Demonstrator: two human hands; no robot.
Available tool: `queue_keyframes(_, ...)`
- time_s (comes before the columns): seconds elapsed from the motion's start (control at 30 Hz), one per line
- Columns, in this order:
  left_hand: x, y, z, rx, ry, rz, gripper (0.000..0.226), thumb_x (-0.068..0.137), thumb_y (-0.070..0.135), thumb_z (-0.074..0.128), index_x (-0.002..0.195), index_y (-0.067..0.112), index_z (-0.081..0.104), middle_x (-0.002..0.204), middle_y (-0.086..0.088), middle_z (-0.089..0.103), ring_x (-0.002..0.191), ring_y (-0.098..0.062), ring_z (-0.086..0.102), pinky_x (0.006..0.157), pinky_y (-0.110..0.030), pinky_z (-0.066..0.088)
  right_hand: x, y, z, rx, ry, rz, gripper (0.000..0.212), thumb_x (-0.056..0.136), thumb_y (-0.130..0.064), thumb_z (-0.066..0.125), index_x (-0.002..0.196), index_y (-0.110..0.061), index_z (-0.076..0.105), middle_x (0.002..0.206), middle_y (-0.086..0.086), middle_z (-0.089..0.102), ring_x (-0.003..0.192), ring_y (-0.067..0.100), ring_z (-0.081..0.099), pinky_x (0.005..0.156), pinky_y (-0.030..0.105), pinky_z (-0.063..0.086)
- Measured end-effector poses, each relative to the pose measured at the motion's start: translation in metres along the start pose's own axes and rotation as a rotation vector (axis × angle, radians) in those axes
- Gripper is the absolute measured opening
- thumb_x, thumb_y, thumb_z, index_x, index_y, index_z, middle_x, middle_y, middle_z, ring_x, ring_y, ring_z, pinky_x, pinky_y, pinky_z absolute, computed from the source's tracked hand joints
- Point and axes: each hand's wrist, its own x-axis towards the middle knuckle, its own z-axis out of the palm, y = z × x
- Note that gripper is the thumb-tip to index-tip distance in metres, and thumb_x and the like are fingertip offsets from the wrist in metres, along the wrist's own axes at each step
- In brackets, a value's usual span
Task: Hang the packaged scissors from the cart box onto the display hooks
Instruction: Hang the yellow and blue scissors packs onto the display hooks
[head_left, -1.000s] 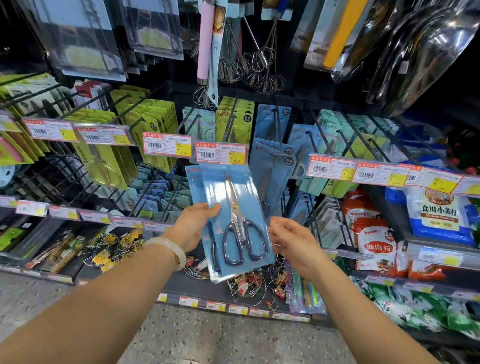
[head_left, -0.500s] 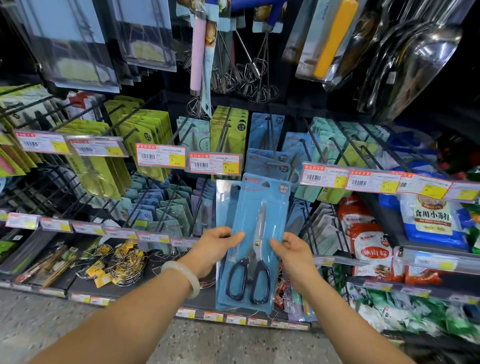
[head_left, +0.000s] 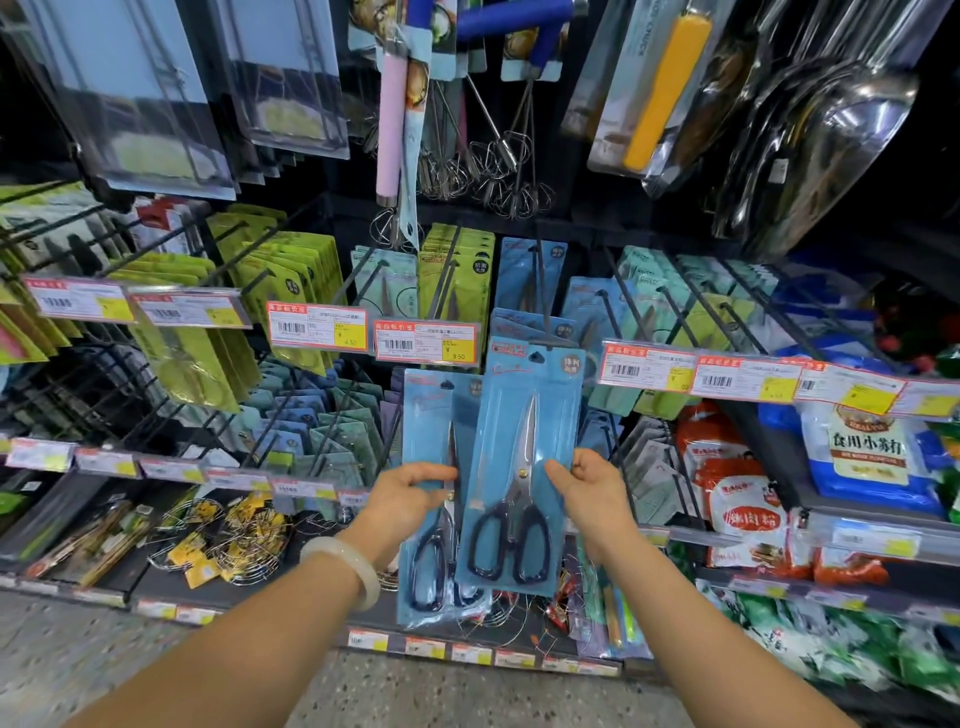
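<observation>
I hold two blue blister packs of black-handled scissors before the display. My right hand (head_left: 592, 493) pinches the right edge of the front pack (head_left: 524, 467), whose top hole sits just below the tip of a black display hook (head_left: 543, 306). My left hand (head_left: 410, 499) grips the second pack (head_left: 431, 519), which is lower, to the left and partly behind the first. More blue scissor packs (head_left: 535, 275) hang further back on that hook. The cart box is out of view.
Price tags (head_left: 426, 340) run along the hook fronts. Green packs (head_left: 291, 280) hang left, whisks (head_left: 493, 156) and steel scoops (head_left: 831, 135) above, food bags (head_left: 862, 452) on right shelves. Wire goods (head_left: 249, 540) lie on the bottom shelf above speckled floor (head_left: 78, 660).
The two packs, held together a second ago, have come apart: the right hand lifted the front pack up toward the hook, while the left hand keeps the other lower.
</observation>
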Motion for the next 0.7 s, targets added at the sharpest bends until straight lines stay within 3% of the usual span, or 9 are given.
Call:
queue_keyframes(0.07, 0.001, -0.003, -0.008, 0.094, 0.022, -0.022, 0.032, 0.090, -0.008, 0.050, 0.105, 0.014, 0.069, 0.080, 0.007, 0.060, 0.041, -0.007, 0.034, 0.039, -0.018, 0.032, 0.003, 0.003, -0.001, -0.024, -0.001, -0.001, 0.016, 0.091, -0.012, 0.056, 0.078, -0.009, 0.049, 0.066, 0.009, 0.043, 0.055, 0.014, 0.035, 0.043, 0.016, 0.030)
queue_keyframes(0.17, 0.001, -0.006, -0.017, 0.095, 0.081, -0.047, 0.037, 0.090, -0.011, 0.045, 0.103, 0.014, 0.069, 0.085, 0.003, 0.062, 0.030, -0.003, 0.027, 0.034, -0.017, 0.026, 0.009, 0.008, -0.001, -0.039, -0.005, 0.013, 0.018, 0.091, -0.013, 0.056, 0.076, -0.010, 0.047, 0.067, 0.010, 0.044, 0.057, 0.014, 0.036, 0.048, 0.021, 0.031)
queue_keyframes(0.27, -0.002, -0.004, -0.024, 0.107, 0.108, -0.060, 0.039, 0.090, -0.013, 0.044, 0.089, 0.019, 0.067, 0.107, -0.003, 0.060, 0.028, -0.002, 0.030, 0.032, -0.014, 0.028, 0.018, 0.003, 0.001, -0.072, 0.014, 0.008, 0.031, 0.091, -0.012, 0.056, 0.066, -0.014, 0.038, 0.057, 0.002, 0.036, 0.050, 0.012, 0.030, 0.043, 0.019, 0.026)
queue_keyframes(0.4, -0.003, -0.005, -0.032, 0.070, 0.187, -0.050, 0.038, 0.088, -0.014, 0.046, 0.077, 0.019, 0.063, 0.101, -0.003, 0.061, 0.041, -0.009, 0.037, 0.033, -0.014, 0.029, 0.040, 0.002, 0.004, -0.128, 0.025, 0.031, 0.021, 0.093, -0.013, 0.052, 0.074, -0.009, 0.045, 0.057, 0.003, 0.035, 0.049, 0.014, 0.030, 0.048, 0.025, 0.025)
queue_keyframes(0.43, -0.003, -0.005, -0.034, 0.059, 0.209, -0.037, 0.036, 0.088, -0.013, 0.049, 0.076, 0.020, 0.060, 0.097, -0.002, 0.060, 0.047, -0.012, 0.038, 0.033, -0.014, 0.031, 0.045, 0.001, 0.005, -0.187, 0.023, 0.039, 0.014, 0.095, -0.015, 0.050, 0.085, -0.005, 0.050, 0.063, 0.005, 0.042, 0.053, 0.016, 0.036, 0.052, 0.027, 0.028)
queue_keyframes(0.5, -0.004, -0.003, -0.036, 0.028, 0.230, -0.024, 0.029, 0.086, -0.009, 0.056, 0.080, 0.019, 0.053, 0.086, -0.003, 0.052, 0.049, -0.014, 0.035, 0.035, -0.016, 0.032, 0.056, 0.003, 0.007, -0.348, 0.011, 0.094, 0.033, 0.098, -0.025, 0.044, 0.120, -0.001, 0.048, 0.096, 0.014, 0.057, 0.083, 0.027, 0.055, 0.070, 0.032, 0.043)
queue_keyframes(0.57, -0.006, 0.001, -0.035, -0.038, 0.246, -0.011, 0.029, 0.086, -0.008, 0.058, 0.094, 0.017, 0.046, 0.082, -0.004, 0.049, 0.049, -0.015, 0.037, 0.038, -0.017, 0.035, 0.058, 0.005, 0.010, -0.502, 0.053, 0.193, 0.060, 0.097, -0.036, 0.042, 0.143, -0.002, 0.025, 0.137, 0.022, 0.044, 0.122, 0.037, 0.047, 0.098, 0.041, 0.041)
queue_keyframes(0.63, -0.006, 0.005, -0.032, -0.156, 0.257, 0.004, 0.046, 0.085, -0.011, 0.059, 0.114, 0.018, 0.039, 0.092, -0.009, 0.057, 0.060, -0.020, 0.051, 0.052, -0.023, 0.048, 0.049, 0.010, 0.016, -0.516, 0.039, 0.229, 0.068, 0.095, -0.041, 0.044, 0.145, 0.000, 0.021, 0.147, 0.022, 0.033, 0.132, 0.039, 0.037, 0.109, 0.045, 0.034)
queue_keyframes(0.7, -0.004, 0.008, -0.028, -0.279, 0.252, -0.009, 0.071, 0.083, -0.013, 0.060, 0.136, 0.022, 0.028, 0.105, -0.014, 0.061, 0.078, -0.026, 0.061, 0.067, -0.035, 0.053, 0.030, 0.013, 0.022, -0.357, -0.197, 0.270, 0.067, 0.093, -0.047, 0.047, 0.141, -0.004, 0.032, 0.143, 0.016, 0.042, 0.129, 0.033, 0.043, 0.109, 0.046, 0.035)
